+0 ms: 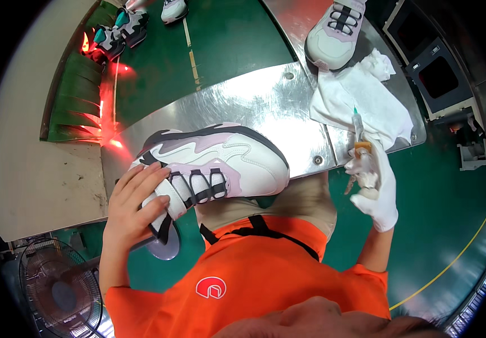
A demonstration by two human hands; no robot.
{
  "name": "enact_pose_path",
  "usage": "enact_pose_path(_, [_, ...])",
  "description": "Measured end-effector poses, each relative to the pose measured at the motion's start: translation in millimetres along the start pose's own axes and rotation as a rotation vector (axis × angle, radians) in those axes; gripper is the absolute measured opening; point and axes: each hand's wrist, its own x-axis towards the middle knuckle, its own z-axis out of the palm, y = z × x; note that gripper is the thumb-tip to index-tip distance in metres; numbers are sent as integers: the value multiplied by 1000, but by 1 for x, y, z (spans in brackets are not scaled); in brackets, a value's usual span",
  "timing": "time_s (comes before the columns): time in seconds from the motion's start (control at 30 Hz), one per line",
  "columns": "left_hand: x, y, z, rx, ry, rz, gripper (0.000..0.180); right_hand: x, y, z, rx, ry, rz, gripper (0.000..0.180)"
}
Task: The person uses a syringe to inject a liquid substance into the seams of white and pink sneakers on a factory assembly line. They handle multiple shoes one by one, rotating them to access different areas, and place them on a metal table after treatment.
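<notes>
A white and pink sneaker (pixel 226 160) with black trim lies on its side at the near edge of a shiny metal table (pixel 254 101). My bare left hand (pixel 136 203) grips its heel and ankle opening, fingers spread over the strap. My right hand (pixel 375 186), in a white glove, is closed around a syringe-like applicator (pixel 359 132) with an orange collar and a green tip pointing up. That hand hovers to the right of the sneaker, over the table's near right corner, apart from the shoe.
A second white and pink sneaker (pixel 336 34) stands at the table's far end beside crumpled white cloths (pixel 367 96). More sneakers (pixel 122 28) sit on a green conveyor at upper left, lit red. A floor fan (pixel 57 290) is at lower left; dark machines (pixel 440 73) stand to the right.
</notes>
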Motion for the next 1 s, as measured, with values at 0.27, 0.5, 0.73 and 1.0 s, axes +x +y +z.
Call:
enact_pose_path(0.27, [10, -3, -2, -16, -14, -14, 33, -27, -4, 28, 60, 218, 131, 111])
enact_pose_path(0.5, [12, -8, -1, -57, 10, 10, 35, -53, -3, 52, 650, -134, -22, 94])
enact_pose_path(0.73, [12, -8, 0, -37, 15, 6, 36, -50, 1, 65, 516, -188, -50, 74])
enact_pose_path(1.0, [12, -6, 1, -43, 42, 1, 36, -52, -7, 64, 473, -152, 72, 100])
